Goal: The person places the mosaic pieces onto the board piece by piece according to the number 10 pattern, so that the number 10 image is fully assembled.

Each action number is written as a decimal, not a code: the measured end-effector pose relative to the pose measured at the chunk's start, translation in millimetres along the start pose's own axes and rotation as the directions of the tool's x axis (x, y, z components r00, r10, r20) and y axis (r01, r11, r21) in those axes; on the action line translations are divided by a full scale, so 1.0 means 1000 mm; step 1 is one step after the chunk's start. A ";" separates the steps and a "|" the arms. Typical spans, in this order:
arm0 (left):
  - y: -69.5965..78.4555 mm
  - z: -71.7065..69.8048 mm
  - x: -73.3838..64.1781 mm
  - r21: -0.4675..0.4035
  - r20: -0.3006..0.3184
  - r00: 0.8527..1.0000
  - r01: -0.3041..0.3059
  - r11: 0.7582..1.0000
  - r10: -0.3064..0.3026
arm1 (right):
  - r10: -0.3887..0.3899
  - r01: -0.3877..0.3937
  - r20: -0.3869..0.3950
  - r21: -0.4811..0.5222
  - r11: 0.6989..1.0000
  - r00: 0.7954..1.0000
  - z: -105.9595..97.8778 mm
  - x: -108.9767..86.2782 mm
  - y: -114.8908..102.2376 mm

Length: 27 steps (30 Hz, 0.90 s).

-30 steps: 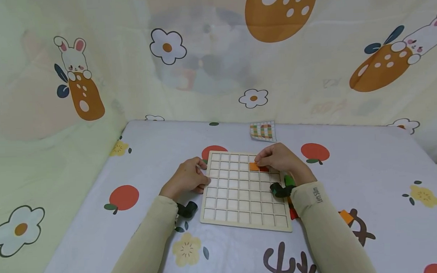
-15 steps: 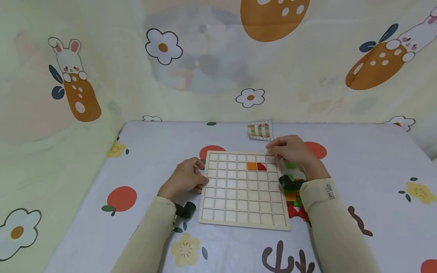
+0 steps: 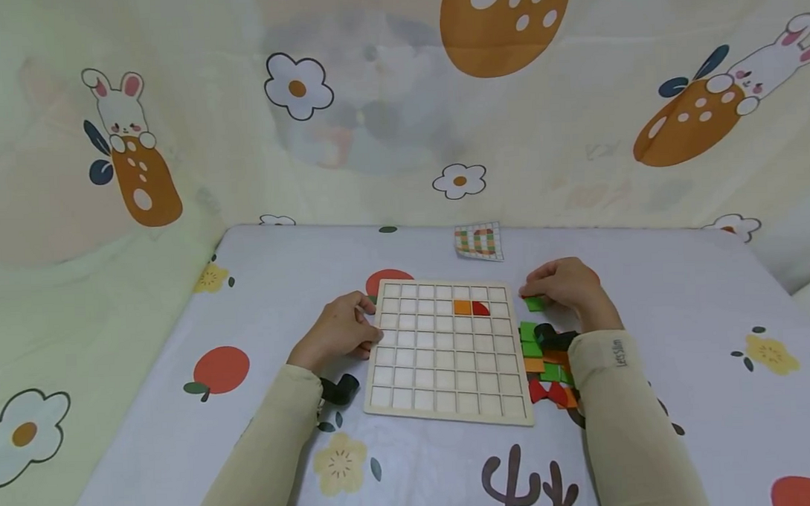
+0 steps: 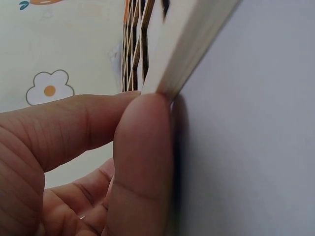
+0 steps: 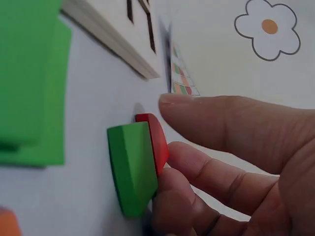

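Grid board (image 3: pixel 447 359): our left hand (image 3: pixel 335 330) touches left edge, pinching or not we cannot tell; our right hand (image 3: pixel 568 283), thumb parted from fingers, beside green piece (image 5: pixel 132 169), red piece (image 5: pixel 158 142).

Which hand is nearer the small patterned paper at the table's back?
Right. The right hand is just front-right of the paper; the left hand is farther, front-left, touching the board.

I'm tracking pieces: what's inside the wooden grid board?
In the board, an orange square and a curved-edged red piece sit side by side; what lies beneath them is covered.
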<state>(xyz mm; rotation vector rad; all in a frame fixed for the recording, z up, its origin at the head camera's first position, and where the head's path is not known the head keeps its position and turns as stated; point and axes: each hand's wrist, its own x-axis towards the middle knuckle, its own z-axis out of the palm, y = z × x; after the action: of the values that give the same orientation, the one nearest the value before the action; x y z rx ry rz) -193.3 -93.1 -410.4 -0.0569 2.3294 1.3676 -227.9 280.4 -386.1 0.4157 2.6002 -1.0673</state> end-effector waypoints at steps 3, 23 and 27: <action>-0.001 0.001 0.000 -0.007 0.003 1.000 0.002 1.000 -0.002 | -0.008 0.008 -0.012 -0.038 0.999 1.000 0.000 0.000 0.000; -0.001 0.001 0.003 -0.005 0.002 1.000 -0.012 1.000 0.012 | -0.024 0.023 -0.007 -0.068 0.997 1.000 -0.003 0.001 0.000; -0.002 0.000 0.003 -0.005 0.000 1.000 -0.017 1.000 0.017 | -0.022 0.021 -0.015 -0.048 0.999 1.000 -0.001 0.002 0.000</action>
<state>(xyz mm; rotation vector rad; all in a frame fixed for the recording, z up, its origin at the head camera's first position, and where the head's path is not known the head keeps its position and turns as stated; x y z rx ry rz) -195.7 -93.9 -413.7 -0.0389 2.3318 1.3820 -230.2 281.4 -386.2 0.3866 2.6437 -1.0101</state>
